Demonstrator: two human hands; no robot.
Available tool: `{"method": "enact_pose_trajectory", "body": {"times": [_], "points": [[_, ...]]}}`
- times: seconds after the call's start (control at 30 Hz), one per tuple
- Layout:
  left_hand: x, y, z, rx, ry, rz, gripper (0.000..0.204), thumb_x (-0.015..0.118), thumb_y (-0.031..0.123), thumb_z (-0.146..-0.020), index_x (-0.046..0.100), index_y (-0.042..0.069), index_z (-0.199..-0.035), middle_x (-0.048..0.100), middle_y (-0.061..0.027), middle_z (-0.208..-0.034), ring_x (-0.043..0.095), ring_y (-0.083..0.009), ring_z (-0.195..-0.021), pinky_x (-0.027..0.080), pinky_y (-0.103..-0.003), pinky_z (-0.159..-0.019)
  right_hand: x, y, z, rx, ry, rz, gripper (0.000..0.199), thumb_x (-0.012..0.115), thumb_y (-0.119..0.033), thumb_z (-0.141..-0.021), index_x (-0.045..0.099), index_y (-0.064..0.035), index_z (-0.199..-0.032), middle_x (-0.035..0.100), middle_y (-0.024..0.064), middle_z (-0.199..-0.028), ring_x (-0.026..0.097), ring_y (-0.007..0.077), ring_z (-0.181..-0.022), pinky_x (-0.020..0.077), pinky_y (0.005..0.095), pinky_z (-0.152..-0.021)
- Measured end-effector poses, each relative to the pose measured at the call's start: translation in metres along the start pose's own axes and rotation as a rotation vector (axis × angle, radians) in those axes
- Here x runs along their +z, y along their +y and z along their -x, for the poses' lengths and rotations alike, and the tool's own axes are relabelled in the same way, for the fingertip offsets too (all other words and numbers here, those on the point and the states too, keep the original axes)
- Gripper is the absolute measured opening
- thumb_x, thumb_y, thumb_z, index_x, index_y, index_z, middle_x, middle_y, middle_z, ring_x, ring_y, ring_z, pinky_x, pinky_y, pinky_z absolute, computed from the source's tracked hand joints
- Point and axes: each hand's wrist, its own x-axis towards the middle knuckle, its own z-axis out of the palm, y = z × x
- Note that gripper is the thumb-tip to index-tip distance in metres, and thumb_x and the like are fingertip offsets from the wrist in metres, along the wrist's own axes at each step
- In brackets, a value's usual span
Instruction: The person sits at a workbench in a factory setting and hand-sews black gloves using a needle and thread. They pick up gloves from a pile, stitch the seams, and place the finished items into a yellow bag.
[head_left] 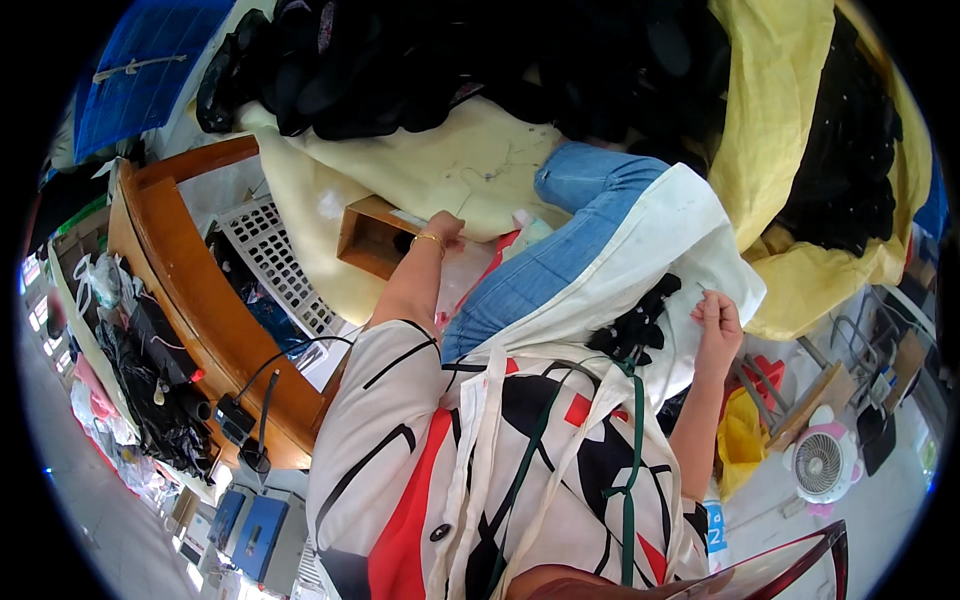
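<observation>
My left hand [447,228], with a bracelet at its wrist, is closed beside a small open wooden box [372,238]. A thin line shows near its fingertips, too fine to name. On the other side, my right hand [716,318] is raised over the white cloth [690,215] on my lap, thumb and fingers pinched together. A tiny thin thing shows at that pinch; its kind cannot be made out. Several small black fabric pieces [640,322] lie bunched on the cloth, between my body and the right hand. Loose dark threads [490,175] lie on the cream fabric [400,160] ahead.
A heap of black items [450,60] fills the far side. At the right stands a yellow sack [770,110] with more black pieces inside. A curved wooden furniture edge [215,310] and a white perforated basket [280,265] are at left; a small fan [825,463] sits lower right.
</observation>
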Motion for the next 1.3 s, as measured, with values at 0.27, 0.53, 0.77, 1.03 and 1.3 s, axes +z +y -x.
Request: {"method": "enact_pose_trajectory", "body": {"times": [0.27,0.53,0.77,1.03,1.3], "points": [[-0.019,0.015,0.084,0.301,0.127,0.179,0.026,0.056,0.022,-0.094,0.062,0.001,-0.08,0.06,-0.0067,-0.071,0.06,-0.0207,-0.062,0.05,-0.033,-0.058,0.001,-0.01,-0.001,0.039,0.023,-0.134,0.023,0.06,-0.021,-0.099,0.065,0.0002,-0.107,0.062,0.002,-0.088,0.058,0.0081,-0.078,0.05,0.0231,-0.074],[-0.047,0.065,0.283,0.453,-0.07,0.318,0.023,0.059,0.022,-0.095,0.061,0.006,-0.079,0.056,0.0027,-0.072,0.049,-0.0074,-0.066,0.04,-0.021,-0.062,0.074,-0.08,0.015,-0.396,-0.327,0.036,0.018,0.063,-0.008,-0.093,0.065,-0.0027,-0.11,0.063,0.0022,-0.092,0.059,0.0102,-0.081,0.0491,0.0245,-0.077],[-0.029,0.084,0.409,1.0,-0.244,0.197,0.022,0.059,0.019,-0.097,0.063,0.006,-0.081,0.052,0.0061,-0.07,0.036,0.0002,-0.056,0.029,-0.02,-0.05,0.163,-0.139,0.072,-0.735,-0.934,0.142,0.02,0.071,-0.014,-0.083,0.067,-0.0025,-0.099,0.06,0.0084,-0.086,0.06,0.019,-0.079,0.0489,0.0309,-0.07],[-0.052,0.102,0.395,1.016,0.001,0.637,0.023,0.058,0.023,-0.099,0.061,0.006,-0.084,0.047,0.0064,-0.062,0.03,-0.0002,-0.046,0.024,-0.018,-0.04,0.105,-0.127,0.079,-0.103,-1.101,-0.222,0.009,0.067,-0.013,-0.09,0.067,-0.0036,-0.088,0.061,-0.0023,-0.077,0.054,0.0053,-0.067,0.0458,0.021,-0.063],[0.019,0.099,0.361,1.47,0.385,-0.042,0.014,0.065,0.01,-0.091,0.064,0.005,-0.104,0.063,-0.0043,-0.099,0.056,-0.0132,-0.067,0.049,-0.026,-0.06,0.074,-0.108,0.09,-0.042,-0.752,-0.442,0.017,0.071,-0.02,-0.09,0.068,-0.0035,-0.088,0.065,0.0004,-0.079,0.048,0.0055,-0.059,0.0382,0.02,-0.055]]}}
